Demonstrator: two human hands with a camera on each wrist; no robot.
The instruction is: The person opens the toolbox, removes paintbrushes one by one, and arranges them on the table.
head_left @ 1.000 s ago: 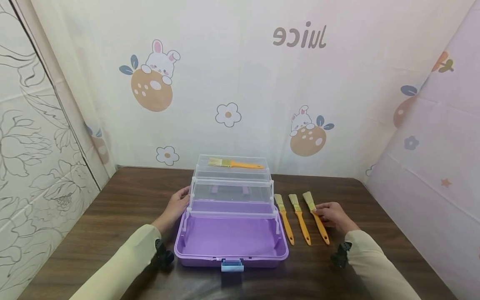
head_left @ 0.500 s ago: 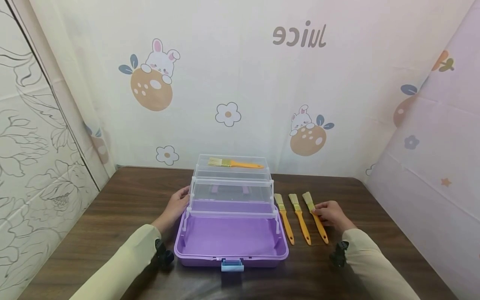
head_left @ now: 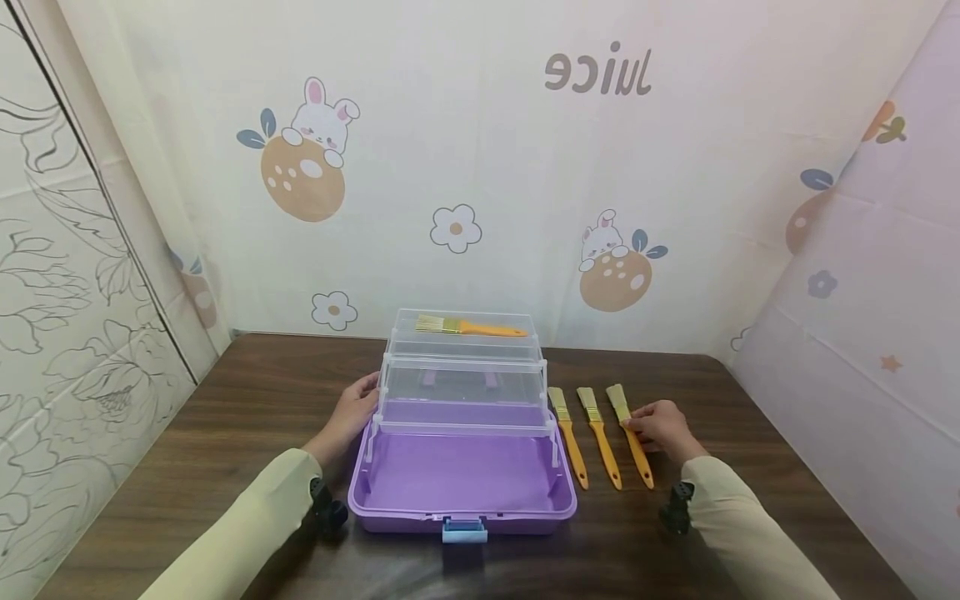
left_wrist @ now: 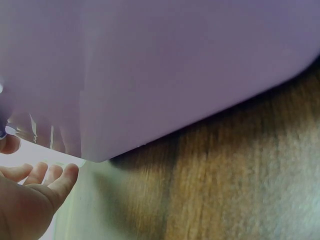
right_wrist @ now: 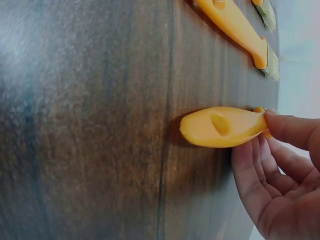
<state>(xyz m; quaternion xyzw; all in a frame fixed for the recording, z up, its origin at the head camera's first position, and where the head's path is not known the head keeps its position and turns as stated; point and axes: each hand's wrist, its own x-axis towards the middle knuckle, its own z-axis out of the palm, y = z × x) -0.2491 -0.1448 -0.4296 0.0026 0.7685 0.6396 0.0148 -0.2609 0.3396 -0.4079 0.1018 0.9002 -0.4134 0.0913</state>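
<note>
My right hand (head_left: 662, 427) pinches the rightmost paintbrush (head_left: 640, 457) near the top of its yellow handle, thumb on one side and fingers on the other. In the right wrist view the brush's handle (right_wrist: 225, 127) points toward the camera, close over the table. Two more paintbrushes (head_left: 600, 433) lie side by side to its left. My left hand (head_left: 354, 412) is at the rear left side of the purple toolbox (head_left: 465, 475). Its fingers (left_wrist: 62, 185) look extended beside the box's corner in the left wrist view; whether they touch the box is hard to tell.
The toolbox stands unfolded, its clear trays (head_left: 465, 379) stepping up toward the back. Another paintbrush (head_left: 472, 327) lies across the top one. A blue latch (head_left: 464, 531) hangs at the box's front. Behind the dark wooden table (head_left: 262, 375) is a printed curtain (head_left: 510, 167).
The handle end of the rightmost paintbrush has swung slightly to the left, and my right hand has shifted a little with it. My left hand and the toolbox stay where they were.
</note>
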